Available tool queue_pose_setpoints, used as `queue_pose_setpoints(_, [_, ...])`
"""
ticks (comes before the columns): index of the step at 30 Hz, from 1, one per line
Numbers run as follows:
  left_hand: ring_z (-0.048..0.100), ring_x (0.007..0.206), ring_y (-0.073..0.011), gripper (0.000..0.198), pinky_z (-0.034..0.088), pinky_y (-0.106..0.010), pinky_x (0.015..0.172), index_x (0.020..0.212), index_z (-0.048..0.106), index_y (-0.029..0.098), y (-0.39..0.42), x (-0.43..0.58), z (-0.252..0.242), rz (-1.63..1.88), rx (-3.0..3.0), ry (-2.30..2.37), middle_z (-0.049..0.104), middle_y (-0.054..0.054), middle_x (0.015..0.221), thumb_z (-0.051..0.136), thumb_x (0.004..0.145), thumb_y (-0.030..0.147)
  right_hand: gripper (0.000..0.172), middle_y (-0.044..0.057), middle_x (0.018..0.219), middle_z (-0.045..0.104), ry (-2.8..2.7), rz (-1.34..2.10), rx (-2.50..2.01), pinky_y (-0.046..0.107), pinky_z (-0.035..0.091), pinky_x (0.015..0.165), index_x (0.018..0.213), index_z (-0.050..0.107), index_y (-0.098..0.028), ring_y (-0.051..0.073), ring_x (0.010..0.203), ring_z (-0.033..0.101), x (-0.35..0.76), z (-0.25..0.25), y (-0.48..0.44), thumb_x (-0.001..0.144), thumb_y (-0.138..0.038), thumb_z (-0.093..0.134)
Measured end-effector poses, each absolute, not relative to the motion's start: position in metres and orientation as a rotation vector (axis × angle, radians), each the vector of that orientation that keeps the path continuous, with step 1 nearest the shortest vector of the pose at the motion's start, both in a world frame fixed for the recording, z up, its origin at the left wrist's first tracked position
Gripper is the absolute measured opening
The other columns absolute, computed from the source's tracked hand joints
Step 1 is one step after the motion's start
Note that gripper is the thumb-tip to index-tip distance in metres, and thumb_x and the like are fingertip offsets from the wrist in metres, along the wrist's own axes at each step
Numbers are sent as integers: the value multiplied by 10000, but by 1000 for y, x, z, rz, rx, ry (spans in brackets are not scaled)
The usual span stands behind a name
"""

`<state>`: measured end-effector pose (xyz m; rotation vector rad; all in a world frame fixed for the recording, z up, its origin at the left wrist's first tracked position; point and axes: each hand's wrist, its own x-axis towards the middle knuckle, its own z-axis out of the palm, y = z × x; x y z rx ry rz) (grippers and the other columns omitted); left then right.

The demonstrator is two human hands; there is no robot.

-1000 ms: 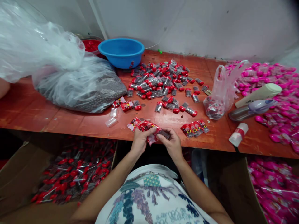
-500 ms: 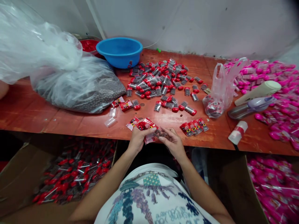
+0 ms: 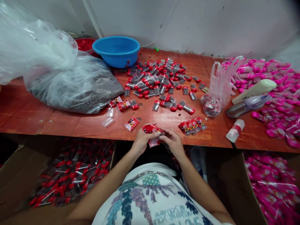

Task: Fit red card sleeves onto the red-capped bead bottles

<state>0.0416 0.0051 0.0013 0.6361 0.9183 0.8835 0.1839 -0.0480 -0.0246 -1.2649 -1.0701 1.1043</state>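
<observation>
Small red printed packets (image 3: 152, 128) are held at the table's front edge, gripped by my left hand (image 3: 142, 139) with the thumb across them. My right hand (image 3: 173, 141) pinches at the right side of the same packets, its fingertips meeting my left thumb. One loose red packet (image 3: 132, 123) lies just left of my hands. To the right, several red packets (image 3: 192, 126) are fanned out in an overlapping row. Beyond my hands spreads a heap of small clear bottles with red caps (image 3: 159, 78), filled with dark beads.
A large clear bag of dark beads (image 3: 77, 87) and a blue basin (image 3: 116, 51) stand at left. At right are a thin plastic bag (image 3: 212, 104), a drink bottle (image 3: 246, 106), a roll (image 3: 235, 130) and pink bottles (image 3: 260, 72). Open boxes (image 3: 16, 178) hold red-capped bottles below.
My right fingers have closed in on the packets, and the dark beads seen between my hands no longer show there. My left hand has moved slightly right, away from the loose packet.
</observation>
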Motion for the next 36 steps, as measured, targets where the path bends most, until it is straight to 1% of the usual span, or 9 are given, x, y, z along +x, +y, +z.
queue_pose_setpoints(6, [705, 777, -238, 471, 557, -370, 736, 1045, 634, 134, 10, 37, -3, 837, 451, 910, 736, -117, 891, 767, 597, 71, 348, 47, 991, 591, -982, 767, -1542, 384, 489, 844, 1118, 659, -230, 197, 876, 585, 227, -41, -51, 788, -341, 650])
queue_pose_setpoints(10, [708, 754, -239, 511, 567, -384, 723, 1074, 621, 142, 12, 35, -8, 888, 412, 946, 738, -131, 908, 774, 591, 72, 339, 88, 1082, 554, -1134, 371, -1754, 460, 419, 941, 1086, 680, -242, 265, 1053, 510, 241, -38, -54, 768, -359, 668])
queue_pose_setpoints(15, [698, 699, -187, 498, 561, -290, 681, 1007, 656, 133, 11, 45, -7, 988, 431, 951, 742, -78, 810, 822, 538, 106, 344, 39, 954, 626, -1250, 789, -1508, 316, 516, 740, 1158, 609, -260, 189, 823, 602, 186, -29, -44, 817, -301, 615])
queue_pose_setpoints(17, [687, 653, -169, 480, 558, -274, 650, 968, 665, 130, 13, 45, -4, 1036, 454, 961, 737, -57, 773, 835, 519, 112, 328, 30, 941, 648, -1269, 850, -1457, 301, 513, 746, 1183, 586, -251, 176, 816, 617, 169, -28, -35, 858, -262, 548])
queue_pose_setpoints(25, [654, 544, -139, 298, 555, -242, 547, 785, 670, 123, 30, 21, 0, 1202, 313, 1096, 711, -19, 671, 834, 536, 121, 358, 35, 1020, 687, -1759, 656, -1430, 329, 479, 868, 1211, 588, -277, 190, 945, 615, 184, -20, 33, 922, -175, 404])
queue_pose_setpoints(28, [648, 538, -130, 193, 558, -232, 540, 745, 671, 123, 35, 14, 1, 1203, 217, 1112, 708, -23, 674, 791, 598, 87, 450, 118, 1311, 552, -1872, 329, -1698, 424, 374, 1007, 1281, 548, -196, 259, 1196, 476, 194, -27, 72, 876, -78, 392])
queue_pose_setpoints(31, [655, 552, -138, 127, 563, -243, 556, 734, 671, 122, 37, 9, 3, 1168, 154, 1090, 708, -42, 688, 748, 648, 71, 509, 129, 1423, 446, -2084, 220, -1812, 485, 311, 1035, 1330, 499, -169, 306, 1311, 349, 193, -35, 91, 856, -34, 376])
queue_pose_setpoints(33, [657, 557, -147, 110, 564, -254, 565, 730, 667, 116, 37, 7, 3, 1144, 131, 1078, 706, -55, 690, 732, 659, 62, 469, 135, 1400, 472, -2185, 204, -1785, 492, 306, 1030, 1325, 503, -166, 326, 1317, 335, 186, -37, 88, 867, -96, 430])
queue_pose_setpoints(36, [651, 554, -144, 111, 564, -263, 583, 705, 659, 113, 38, 7, 2, 1152, 107, 1083, 698, -50, 663, 713, 651, 33, 397, 152, 1319, 527, -2155, 250, -1709, 451, 371, 981, 1254, 561, -172, 317, 1198, 461, 173, -39, 67, 877, -292, 527])
